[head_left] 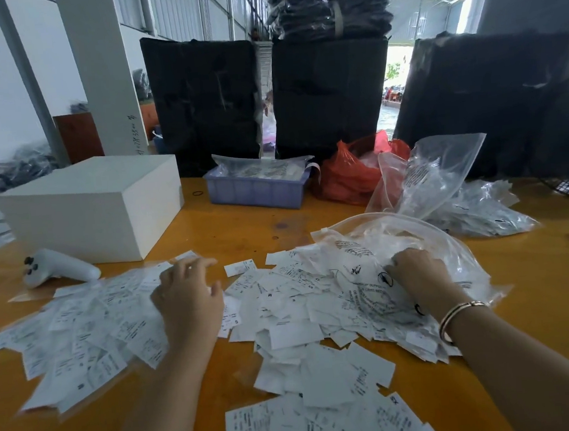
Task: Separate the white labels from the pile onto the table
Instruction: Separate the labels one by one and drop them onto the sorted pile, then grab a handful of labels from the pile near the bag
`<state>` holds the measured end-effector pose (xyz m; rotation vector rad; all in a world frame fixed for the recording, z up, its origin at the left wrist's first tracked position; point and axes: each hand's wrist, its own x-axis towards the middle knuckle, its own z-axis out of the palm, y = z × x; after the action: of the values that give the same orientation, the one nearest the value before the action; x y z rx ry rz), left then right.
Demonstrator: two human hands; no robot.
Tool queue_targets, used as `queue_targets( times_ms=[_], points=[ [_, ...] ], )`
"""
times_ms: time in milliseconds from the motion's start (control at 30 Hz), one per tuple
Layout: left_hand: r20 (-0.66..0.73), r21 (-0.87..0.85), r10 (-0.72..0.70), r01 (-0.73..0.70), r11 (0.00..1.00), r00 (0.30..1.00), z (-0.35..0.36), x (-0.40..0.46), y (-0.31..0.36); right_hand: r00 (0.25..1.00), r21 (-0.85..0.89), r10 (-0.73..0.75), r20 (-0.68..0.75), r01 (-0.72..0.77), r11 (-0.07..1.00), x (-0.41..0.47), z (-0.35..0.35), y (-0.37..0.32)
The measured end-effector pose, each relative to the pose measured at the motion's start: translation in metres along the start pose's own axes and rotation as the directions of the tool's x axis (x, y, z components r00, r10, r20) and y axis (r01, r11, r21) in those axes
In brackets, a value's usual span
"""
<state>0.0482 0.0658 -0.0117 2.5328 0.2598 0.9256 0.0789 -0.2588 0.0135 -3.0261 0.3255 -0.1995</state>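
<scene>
Now your left hand [187, 299] is lying open, fingers spread, on the labels [285, 318] at frame centre-left, your right hand [419, 272] is reaching into the clear bag [458, 251] centre-right, grip hidden, labels covering the table [236, 226].

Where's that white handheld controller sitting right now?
The controller lies on the table, far left in the head view, just in front of the white box and behind the left spread of labels.
</scene>
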Motion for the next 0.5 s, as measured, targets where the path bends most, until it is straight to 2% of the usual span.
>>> queue_targets(
  times_ms=[100, 200, 267, 367, 500],
  points=[
    [0.048, -0.209, 0.327, -0.311, 0.927, 0.944, 0.003, -0.007, 0.013, 0.993, 0.026, 0.013, -0.12, -0.01, 1.0, -0.001, 0.001, -0.005],
    [0.25, -0.369, 0.517, -0.413, 0.833, 0.819, 0.008, -0.017, 0.02, 0.984, 0.076, 0.042, -0.173, -0.029, 0.997, -0.003, 0.002, -0.006],
    [0.333, -0.404, 0.553, -0.414, 0.815, 0.764, 0.014, -0.021, 0.021, 0.975, 0.064, 0.029, -0.219, -0.015, 0.998, -0.005, 0.002, -0.005],
    [0.36, -0.422, 0.548, -0.392, 0.817, 0.755, 0.02, -0.021, 0.021, 0.937, 0.083, 0.007, -0.349, 0.024, 0.996, -0.008, -0.004, -0.005],
    [0.355, -0.428, 0.51, -0.348, 0.834, 0.784, 0.022, -0.02, 0.02, 0.869, 0.332, 0.01, -0.495, 0.179, 0.926, -0.015, -0.022, -0.019]
  ],
)
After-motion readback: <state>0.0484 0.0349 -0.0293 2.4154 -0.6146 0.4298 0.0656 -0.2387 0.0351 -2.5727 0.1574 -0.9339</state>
